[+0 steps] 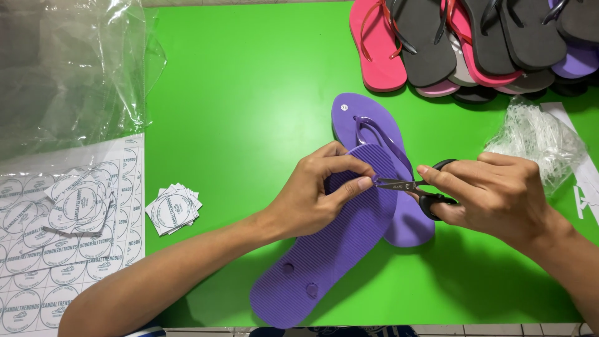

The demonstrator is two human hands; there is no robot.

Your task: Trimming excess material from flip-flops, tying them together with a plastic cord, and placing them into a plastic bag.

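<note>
We see a pair of purple flip-flops near the middle of a bright green worktop (249,93). One flip-flop (327,249) lies sole up, ridged underside showing, laid across the other flip-flop (374,125), which lies strap up beneath it. Our left hand (318,190) pinches the toe end of the upturned sandal between thumb and fingers. Our right hand (493,190) grips small black-handled scissors (412,186), their blades meeting the left fingertips at that toe edge; what sits between the blades is too small to tell. We judge the snip is in progress on this pair, not finished.

Beyond the purple pair, a heap of pink, grey and purple flip-flops (474,43) lies at the worktop's far right corner, seemingly still waiting. Just right of the pair, behind the scissor hand, sits a crumpled clear bag of white bits (536,140). Left of the pair lies a small stack of cut round labels (175,209), then uncut label sheets (56,249), with a clear plastic bag (68,68) above them.
</note>
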